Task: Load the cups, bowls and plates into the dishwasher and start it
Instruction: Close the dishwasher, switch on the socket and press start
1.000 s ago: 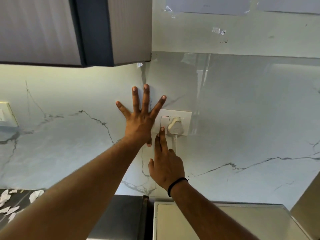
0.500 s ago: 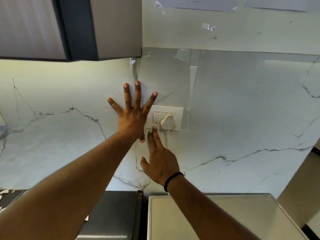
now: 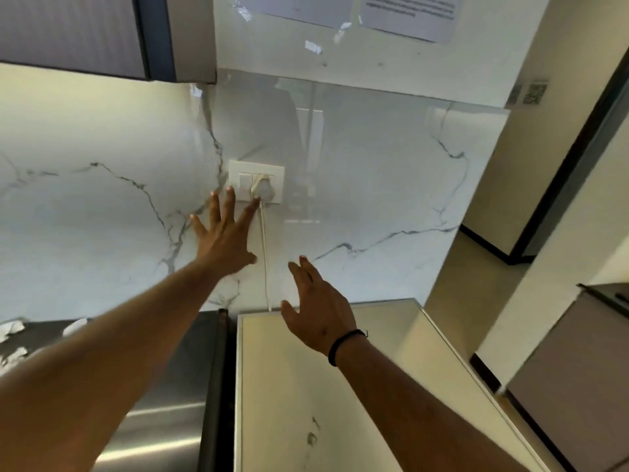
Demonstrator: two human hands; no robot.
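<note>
A white wall socket plate (image 3: pixel 269 172) with switches sits on the marble backsplash, and a white plug (image 3: pixel 261 189) is in it. Its white cord (image 3: pixel 264 260) hangs down behind the white appliance top (image 3: pixel 340 386). My left hand (image 3: pixel 223 233) is spread with straight fingers just below and left of the socket, fingertips at the plate's lower edge. My right hand (image 3: pixel 315 308) is open with relaxed fingers, lower and to the right, above the appliance top's back edge, holding nothing. No cups, bowls or plates are in view.
A steel surface (image 3: pixel 163 386) lies left of the appliance. A wall cabinet (image 3: pixel 102 32) hangs at the upper left. Papers (image 3: pixel 408 15) are taped to the wall above. A doorway (image 3: pixel 578 165) and a low grey unit (image 3: pixel 578 352) are at the right.
My right hand has left the switch and dropped down and to the right. My left hand has slid lower on the wall. The view has swung right, showing the doorway.
</note>
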